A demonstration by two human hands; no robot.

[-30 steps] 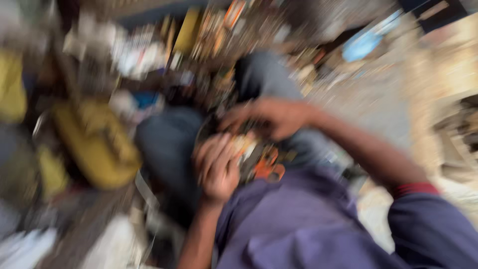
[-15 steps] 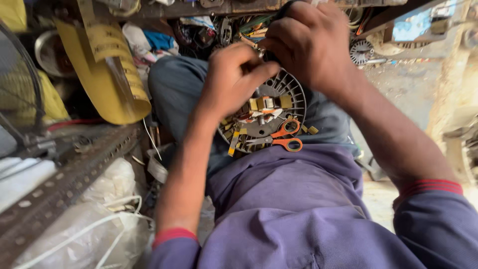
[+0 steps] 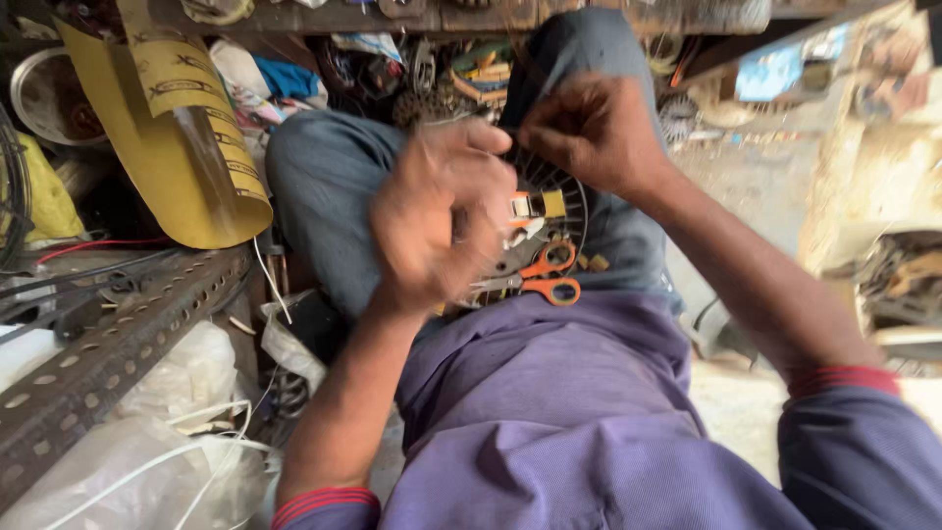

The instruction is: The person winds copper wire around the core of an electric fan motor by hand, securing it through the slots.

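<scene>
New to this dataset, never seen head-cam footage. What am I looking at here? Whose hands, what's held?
One view only, from a camera worn on the person's head, looking down at their own lap. The left hand and right hand work at the upper edge of a round slotted metal disc with wire windings that rests on their grey trousers. Motion blur hides what the fingers pinch. Orange-handled scissors lie on the disc. At the left are a curled yellow sheet and a perforated metal angle bar.
</scene>
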